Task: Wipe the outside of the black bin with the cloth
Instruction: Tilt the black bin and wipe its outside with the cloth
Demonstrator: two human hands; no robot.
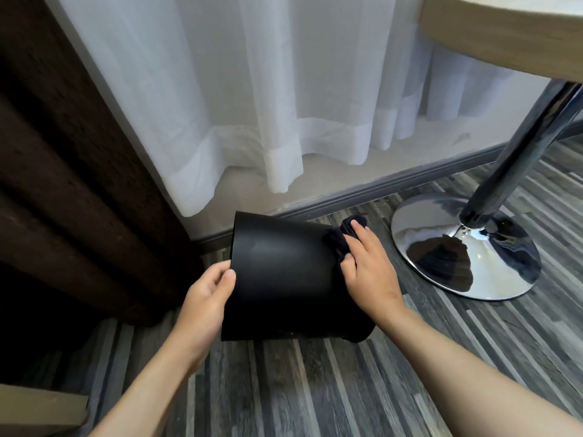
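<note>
Black bin [280, 272]: tipped on its side, held off the striped floor [315, 389] near the skirting board [394, 187], between our 2 hands. Left hand [209, 294]: clenched on the bin's rim at its left end, thumb on the outer wall. Right hand [367, 266]: pressing a dark cloth [342, 244] flat against the bin's base end, fingers spread over the cloth rather than closed round it. Nearby: white curtain [252, 105], chrome table foot [463, 247], well apart from the bin. Progress, as we judge it: wiping is under way at the base end; the side wall facing us looks matt and evenly dark, so we cannot tell which parts are wiped. The underside is hidden.
</note>
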